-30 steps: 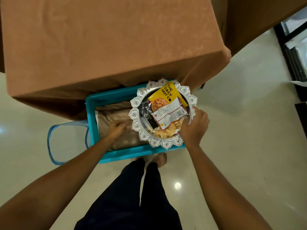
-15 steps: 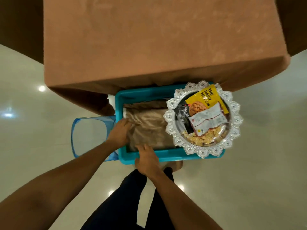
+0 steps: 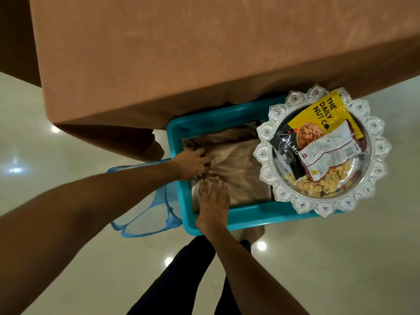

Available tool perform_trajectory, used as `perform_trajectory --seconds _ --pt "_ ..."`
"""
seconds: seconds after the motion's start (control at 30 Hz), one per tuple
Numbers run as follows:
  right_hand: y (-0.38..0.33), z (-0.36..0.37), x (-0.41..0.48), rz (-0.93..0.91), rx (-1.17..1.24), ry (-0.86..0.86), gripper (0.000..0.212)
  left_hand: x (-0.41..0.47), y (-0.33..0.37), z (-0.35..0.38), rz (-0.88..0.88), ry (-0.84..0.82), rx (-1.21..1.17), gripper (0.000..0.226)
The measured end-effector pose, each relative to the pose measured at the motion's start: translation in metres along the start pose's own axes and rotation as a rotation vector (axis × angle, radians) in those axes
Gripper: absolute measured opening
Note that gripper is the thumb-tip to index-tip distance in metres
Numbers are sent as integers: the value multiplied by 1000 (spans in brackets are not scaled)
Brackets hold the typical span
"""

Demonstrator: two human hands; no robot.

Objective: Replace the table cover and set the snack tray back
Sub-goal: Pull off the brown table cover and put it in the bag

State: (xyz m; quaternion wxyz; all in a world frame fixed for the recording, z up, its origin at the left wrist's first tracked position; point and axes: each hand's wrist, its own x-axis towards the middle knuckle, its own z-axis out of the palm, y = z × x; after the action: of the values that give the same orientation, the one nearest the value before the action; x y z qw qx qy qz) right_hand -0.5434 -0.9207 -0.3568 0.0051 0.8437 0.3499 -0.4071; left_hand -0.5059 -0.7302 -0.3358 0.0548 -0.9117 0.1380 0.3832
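Note:
A brown cover (image 3: 181,53) drapes the table at the top of the view. Below it a teal plastic bin (image 3: 245,218) holds a folded shiny tan cloth (image 3: 238,164). The silver scalloped snack tray (image 3: 376,178) rests on the bin's right end, carrying a yellow nut packet (image 3: 322,117), a white packet and loose chips. My left hand (image 3: 193,163) grips the tan cloth at its left side, bunching it. My right hand (image 3: 214,201) lies flat on the cloth just below, fingers straight.
A blue mesh hamper (image 3: 145,223) stands left of the bin on the glossy pale floor. My dark-trousered legs (image 3: 188,280) and a foot are right behind the bin. The table's draped corner hangs close above the bin's left end.
My right hand left the tray's rim and came across onto the tan cloth. My left hand went deeper into the bin and bunched the cloth. The tray stays on the bin's right end.

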Motion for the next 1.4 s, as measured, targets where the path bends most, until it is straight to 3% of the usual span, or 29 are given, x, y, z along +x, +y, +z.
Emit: perform_trajectory --seconds 0.1,0.23,0.4,0.53,0.63,0.7,0.87,1.03,1.1,1.23,1.4 --pt "-4 7 6 53 -21 54 116 6 -1 0 55 2 54 45" --pt "-7 13 17 98 -60 173 111 1 -14 6 78 27 -42 49" --pt "11 -7 16 -54 -10 369 62 -3 -20 3 63 73 -223 38" --pt "17 -34 4 -97 320 415 31 -21 -24 -12 32 122 -346 27" --pt "8 -38 -14 -66 494 345 41 -39 -26 -17 0 170 -352 22" --pt "2 -38 -30 -67 547 368 34 -54 -21 -22 -9 206 -329 18" --pt "-15 -48 -44 -161 497 190 36 -78 -17 -23 -94 225 -358 24" --pt "-17 -50 -45 -180 552 170 34 -90 -16 -22 -162 240 -395 20" --pt "-12 -54 -45 -186 506 142 39 -93 -12 -20 -176 259 -359 18" --pt "-12 -54 -42 -167 413 -41 60 -91 0 -10 -192 126 -237 27" --pt "-11 -51 -41 -112 540 -165 68 -98 10 -10 -216 206 -272 26"
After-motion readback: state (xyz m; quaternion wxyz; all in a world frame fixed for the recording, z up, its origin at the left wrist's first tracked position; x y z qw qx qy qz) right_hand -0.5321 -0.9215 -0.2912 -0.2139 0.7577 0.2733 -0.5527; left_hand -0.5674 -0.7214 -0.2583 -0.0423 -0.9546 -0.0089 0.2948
